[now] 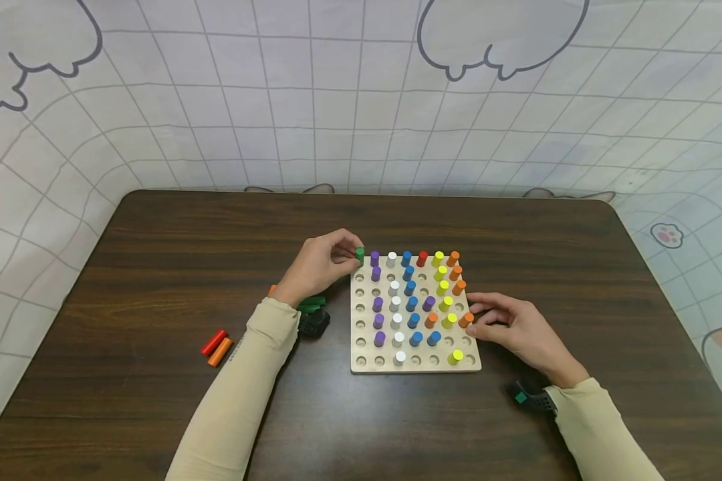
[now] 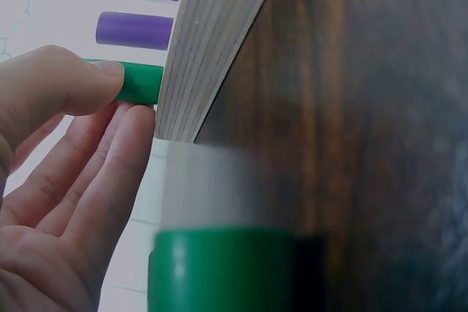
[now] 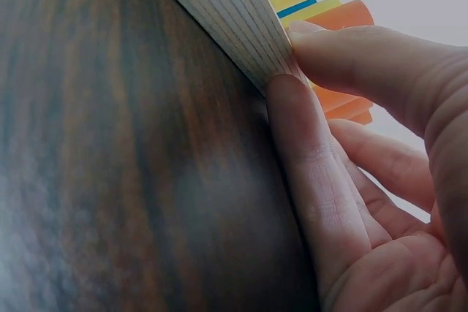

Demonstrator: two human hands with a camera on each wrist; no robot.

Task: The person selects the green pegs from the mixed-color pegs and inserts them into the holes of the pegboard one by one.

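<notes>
A pale wooden pegboard (image 1: 361, 366) lies on the dark table, set with upright pegs in purple, white, blue, red, yellow and orange. At its far left corner my left hand (image 1: 320, 262) pinches a green peg (image 2: 142, 83) between thumb and fingers. The peg stands upright, its lower end right at the board's face, beside a purple peg (image 2: 135, 31). On the opposite side, my right hand (image 1: 520, 331) holds the board's right edge, thumb at the top face and a finger against the layered side (image 3: 241, 23). An orange peg (image 1: 466, 320) stands close to that thumb.
Left of the board, loose green pegs (image 1: 313, 304) lie partly hidden behind my left wrist. A red peg (image 1: 213, 342) and an orange peg (image 1: 220, 352) lie further left. Behind the table hangs a white gridded backdrop (image 1: 337, 100).
</notes>
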